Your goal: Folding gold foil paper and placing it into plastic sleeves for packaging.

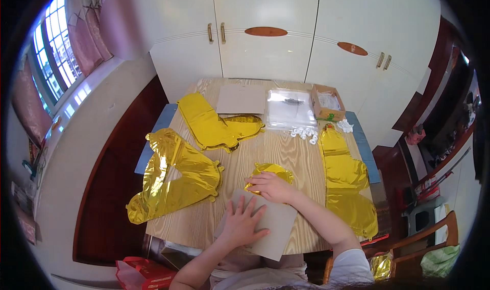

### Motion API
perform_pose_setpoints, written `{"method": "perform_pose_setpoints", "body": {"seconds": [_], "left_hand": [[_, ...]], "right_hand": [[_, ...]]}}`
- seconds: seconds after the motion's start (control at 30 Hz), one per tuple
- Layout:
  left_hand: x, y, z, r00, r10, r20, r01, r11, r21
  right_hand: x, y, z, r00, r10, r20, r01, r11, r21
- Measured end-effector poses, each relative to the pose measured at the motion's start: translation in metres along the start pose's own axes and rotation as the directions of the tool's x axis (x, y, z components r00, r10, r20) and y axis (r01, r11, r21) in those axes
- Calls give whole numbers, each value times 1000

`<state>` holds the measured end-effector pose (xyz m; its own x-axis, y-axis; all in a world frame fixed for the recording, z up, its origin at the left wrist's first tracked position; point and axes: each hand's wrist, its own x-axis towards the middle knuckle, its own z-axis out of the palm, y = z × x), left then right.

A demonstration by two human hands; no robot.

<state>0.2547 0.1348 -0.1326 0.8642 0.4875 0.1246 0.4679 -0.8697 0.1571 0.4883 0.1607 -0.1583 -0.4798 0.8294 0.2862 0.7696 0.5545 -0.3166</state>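
Observation:
My left hand (243,224) lies flat with its fingers spread on a grey cardboard sheet (278,234) at the table's near edge. Just beyond it, my right hand (273,186) rests flat, fingers stretched to the left, on a gold foil balloon (275,170) that is folded small. Part of that foil is hidden under the hand and the sheet. To the left spreads a crinkled flat gold foil balloon (178,188). Behind it lies a pile of gold foil balloons (204,124), and more gold foil (349,188) stretches along the right side.
Toward the back of the wood-grain table (291,149) are a cardboard sheet (241,99), a stack of clear plastic bags (291,117), a small open carton (327,104) and several white rings (304,133). A red bag (145,274) stands below left, a wooden chair (423,239) at the right.

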Motion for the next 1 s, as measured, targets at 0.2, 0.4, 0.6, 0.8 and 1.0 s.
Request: {"method": "perform_pose_setpoints", "body": {"seconds": [0.2,0.4,0.6,0.8,1.0], "left_hand": [[1,1,3,1000,-10,-2,10,1000,5],[1,0,7,1000,1,-25,-1,1000,-12],[2,-1,8,1000,-8,23,8,1000,-5],[1,-1,11,1000,-1,5,1,1000,0],[1,0,7,999,-9,44,8,1000,15]], "right_hand": [[2,1,-1,1000,14,-20,-12,998,63],[7,0,-6,998,-14,-69,16,999,34],[17,-30,-6,999,-26,-26,21,982,-187],[11,-37,-4,993,36,-110,-65,961,-270],[16,-42,-6,987,141,-74,-158,931,-328]]}}
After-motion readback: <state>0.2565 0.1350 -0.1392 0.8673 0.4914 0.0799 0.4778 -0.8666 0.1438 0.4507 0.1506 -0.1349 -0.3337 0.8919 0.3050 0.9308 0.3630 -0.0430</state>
